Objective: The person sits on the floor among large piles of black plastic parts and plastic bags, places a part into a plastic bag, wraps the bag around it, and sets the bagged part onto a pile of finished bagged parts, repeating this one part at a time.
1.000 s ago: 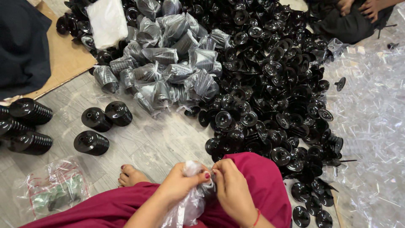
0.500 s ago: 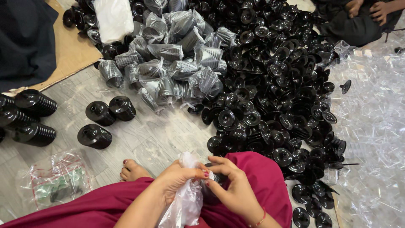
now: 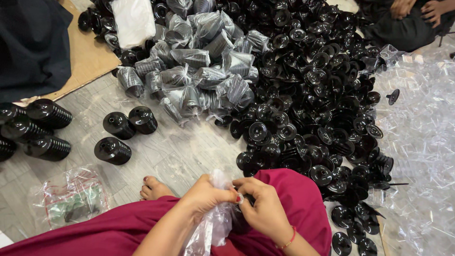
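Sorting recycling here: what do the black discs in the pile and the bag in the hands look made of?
Black discs: apparently rigid moulded plastic, glossy, with sharp highlights on ridged rims. Bag, gripped by both hands: thin clear plastic film, crinkled and translucent.

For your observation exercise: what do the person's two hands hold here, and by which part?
Both the left hand and the right hand pinch the gathered top of a clear plastic bag; its contents are hidden.

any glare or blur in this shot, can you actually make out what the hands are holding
Head view: sharp overall, even soft light, faint shadows. Glare glints off the glossy black plastic discs and the heap of clear wrappers at right. The left hand and right hand pinch a clear plastic bag; its contents are hidden by the fingers and crinkled film.
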